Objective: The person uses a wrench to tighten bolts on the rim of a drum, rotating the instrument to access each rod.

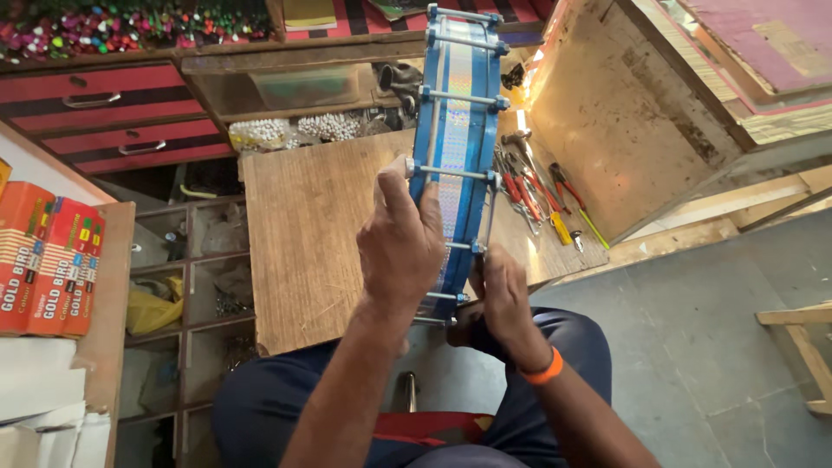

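Observation:
A blue frame drum with a shiny holographic band and metal tension rods stands on edge above the wooden board, seen rim-on. My left hand grips its left side, thumb pressed near a rod end. My right hand, with an orange band at the wrist, holds the lower right rim close to a rod nut. My knees in dark trousers are below.
Red-handled pliers and screwdrivers lie on the board right of the drum. Red drawers and bead bins stand at the back left, orange boxes at far left, compartment shelves below them, an open wooden door at right.

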